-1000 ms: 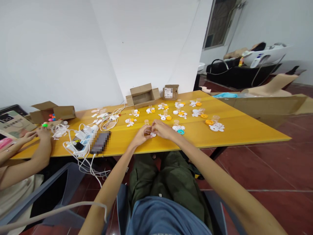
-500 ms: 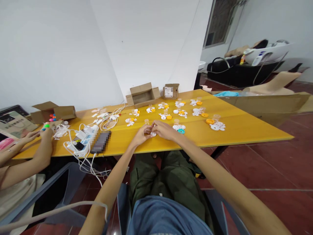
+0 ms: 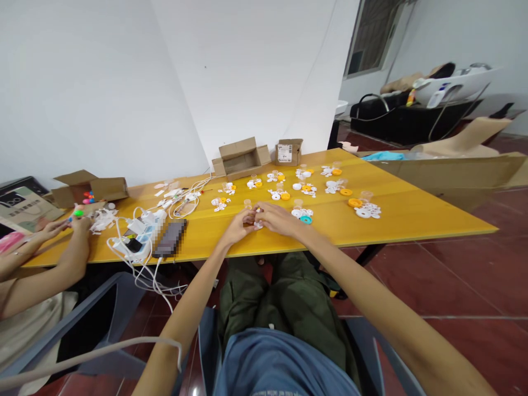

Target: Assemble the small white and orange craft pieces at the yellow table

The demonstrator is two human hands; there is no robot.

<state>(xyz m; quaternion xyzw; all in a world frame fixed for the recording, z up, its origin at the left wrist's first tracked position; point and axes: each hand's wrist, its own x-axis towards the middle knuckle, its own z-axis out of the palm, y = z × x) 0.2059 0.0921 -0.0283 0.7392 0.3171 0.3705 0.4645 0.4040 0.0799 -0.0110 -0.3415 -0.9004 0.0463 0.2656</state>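
My left hand [image 3: 240,227] and my right hand [image 3: 275,218] meet over the near part of the yellow table [image 3: 342,231], fingertips together. Between them shows a small white piece [image 3: 258,225], mostly covered by the fingers; its kind is too small to make out. Both hands are closed around it. Just behind my fingers stands a clear little cup [image 3: 247,204]. To the right of my right hand lie a teal ring [image 3: 306,219] and a cluster of white perforated discs [image 3: 303,212], with another clear cup [image 3: 297,204] behind them.
Several more clusters of white discs, clear cups and orange rings [image 3: 355,203] spread across the table. Two cardboard boxes [image 3: 241,159] stand by the wall. At left are a power strip [image 3: 144,236], cables, a phone [image 3: 171,237] and a co-worker's hands [image 3: 78,225] with colourful small parts.
My hands stay together at the same spot, with only slight finger movement around the white piece. The view has shifted very slightly.
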